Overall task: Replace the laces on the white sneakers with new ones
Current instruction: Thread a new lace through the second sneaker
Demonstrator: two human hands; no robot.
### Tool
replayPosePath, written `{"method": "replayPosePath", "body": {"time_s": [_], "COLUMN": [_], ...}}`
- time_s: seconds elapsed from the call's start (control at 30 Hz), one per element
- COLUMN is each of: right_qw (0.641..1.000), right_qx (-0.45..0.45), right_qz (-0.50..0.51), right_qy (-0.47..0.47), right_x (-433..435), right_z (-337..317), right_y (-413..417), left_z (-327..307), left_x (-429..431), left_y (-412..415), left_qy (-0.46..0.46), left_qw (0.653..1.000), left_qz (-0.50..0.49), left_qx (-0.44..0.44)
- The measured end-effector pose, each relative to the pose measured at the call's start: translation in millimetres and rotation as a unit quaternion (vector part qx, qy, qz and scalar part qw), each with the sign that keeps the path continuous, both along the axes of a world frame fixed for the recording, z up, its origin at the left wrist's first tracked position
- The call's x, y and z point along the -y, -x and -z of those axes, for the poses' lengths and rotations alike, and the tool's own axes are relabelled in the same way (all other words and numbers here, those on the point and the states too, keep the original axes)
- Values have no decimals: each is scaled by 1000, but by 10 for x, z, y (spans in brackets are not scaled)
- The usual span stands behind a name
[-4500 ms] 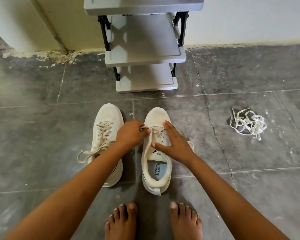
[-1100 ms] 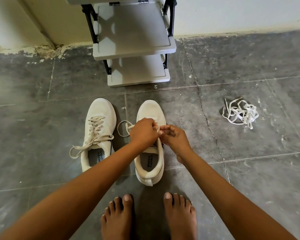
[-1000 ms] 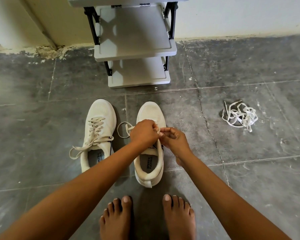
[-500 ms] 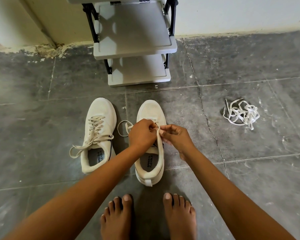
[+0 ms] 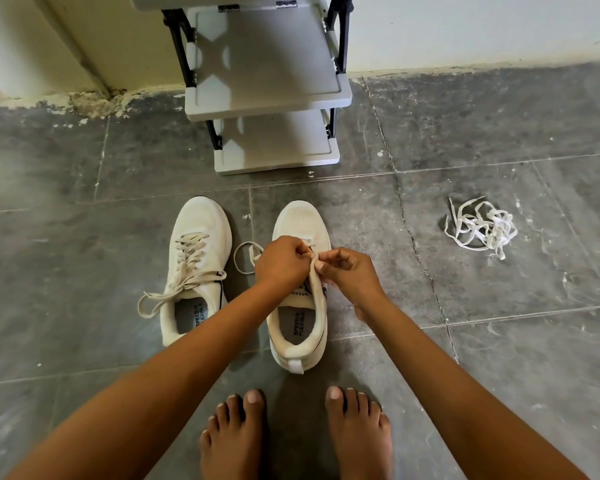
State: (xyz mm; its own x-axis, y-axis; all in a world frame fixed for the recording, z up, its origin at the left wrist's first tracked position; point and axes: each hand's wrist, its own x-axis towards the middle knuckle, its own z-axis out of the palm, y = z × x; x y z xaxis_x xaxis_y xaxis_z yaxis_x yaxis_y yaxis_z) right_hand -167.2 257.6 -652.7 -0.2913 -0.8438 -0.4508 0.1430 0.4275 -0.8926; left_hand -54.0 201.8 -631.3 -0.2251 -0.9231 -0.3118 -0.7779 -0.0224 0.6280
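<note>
Two white sneakers stand side by side on the grey tiled floor, toes toward a grey shoe rack. The left sneaker is laced. Over the right sneaker, the left hand and the right hand meet, with curled fingers pinching its cream lace. A tangled pile of white laces lies well apart on the right.

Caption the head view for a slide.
The left hand and right hand pinch a lace over the right sneaker; left sneaker laced, tangled laces nearby.
</note>
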Motion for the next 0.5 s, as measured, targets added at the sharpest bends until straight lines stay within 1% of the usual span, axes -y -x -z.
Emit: {"method": "replayPosePath", "body": {"time_s": [0.07, 0.17, 0.23, 0.27, 0.33, 0.4, 0.5], "right_qw": [999, 995, 995, 996, 998, 999, 1000], "right_qx": [-42, -97, -97, -85, -60, -34, -4], "right_qz": [-7, -24, -19, -15, -11, -8, -9], "right_qy": [-5, -16, -12, -9, -5, -1, 9], "right_x": [22, 44, 43, 34, 12, -17, -37], "right_z": [13, 18, 25, 23, 20, 19, 8], "right_y": [-7, -30, -46, -47, -32, -9, 5], "left_z": [-15, -47, -57, -65, -70, -52, -12], "left_x": [13, 11, 24, 25, 19, 20, 19], "left_y": [-4, 2, -24, -43, -71, -91, -110], "left_qy": [-46, -124, -173, -181, -150, -86, -12], "left_qw": [998, 985, 974, 973, 982, 993, 997], "left_qz": [-23, -57, -65, -57, -16, 27, 44], "left_qx": [-42, -108, -132, -132, -113, -79, -59]}}
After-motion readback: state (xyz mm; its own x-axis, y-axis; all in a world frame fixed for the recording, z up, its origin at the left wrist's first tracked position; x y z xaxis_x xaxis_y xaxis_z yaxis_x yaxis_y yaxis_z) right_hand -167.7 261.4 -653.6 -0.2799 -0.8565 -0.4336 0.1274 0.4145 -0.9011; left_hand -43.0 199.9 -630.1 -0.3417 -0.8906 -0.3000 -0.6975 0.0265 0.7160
